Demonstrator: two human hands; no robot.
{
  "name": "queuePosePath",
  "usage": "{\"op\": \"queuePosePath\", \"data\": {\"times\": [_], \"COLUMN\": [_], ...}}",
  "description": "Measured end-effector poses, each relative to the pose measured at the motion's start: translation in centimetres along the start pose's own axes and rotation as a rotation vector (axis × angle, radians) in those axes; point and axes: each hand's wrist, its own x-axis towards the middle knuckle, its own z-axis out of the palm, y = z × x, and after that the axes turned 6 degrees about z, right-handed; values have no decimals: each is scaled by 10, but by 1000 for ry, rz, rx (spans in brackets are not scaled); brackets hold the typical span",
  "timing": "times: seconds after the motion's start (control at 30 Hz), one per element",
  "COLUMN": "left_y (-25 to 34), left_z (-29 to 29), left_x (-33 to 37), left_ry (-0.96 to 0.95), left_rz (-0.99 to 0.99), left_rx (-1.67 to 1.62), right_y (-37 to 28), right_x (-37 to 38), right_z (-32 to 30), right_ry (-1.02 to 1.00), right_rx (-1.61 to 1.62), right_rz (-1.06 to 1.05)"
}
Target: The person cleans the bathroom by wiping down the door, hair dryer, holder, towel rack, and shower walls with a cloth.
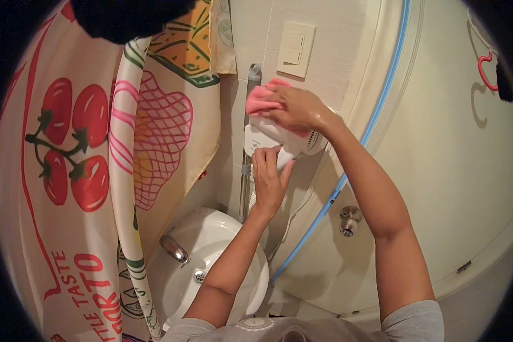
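A white hair dryer (293, 149) sits against the tiled wall beside the door frame, with a white holder plate (255, 138) at its left. My right hand (296, 108) presses a pink cloth (262, 101) over the top of the dryer, its fingers closed on the fabric. Lower down, my left hand (271, 176) grips the dryer's handle, thumb on one side and fingers on the other. The cloth and my right hand cover part of the dryer's body.
Below stands a white washbasin (251, 251) with a metal faucet (174, 249). A printed curtain (85, 228) hangs at the left. Behind the dryer runs a metal pole (245, 194). A light switch (296, 49) is above; at right, a door (427, 171) has a round knob (350, 220).
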Motion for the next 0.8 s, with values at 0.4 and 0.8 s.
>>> {"op": "queuePosePath", "data": {"times": [0.4,0.8], "left_y": [3,-15], "left_z": [7,18], "left_x": [-9,-20], "left_ry": [41,86], "left_rz": [1,-37], "left_rx": [-35,-62], "right_y": [55,65], "right_x": [28,42], "right_z": [-68,-61], "right_ry": [798,257], "right_rx": [-455,-464], "right_rz": [-102,-585]}}
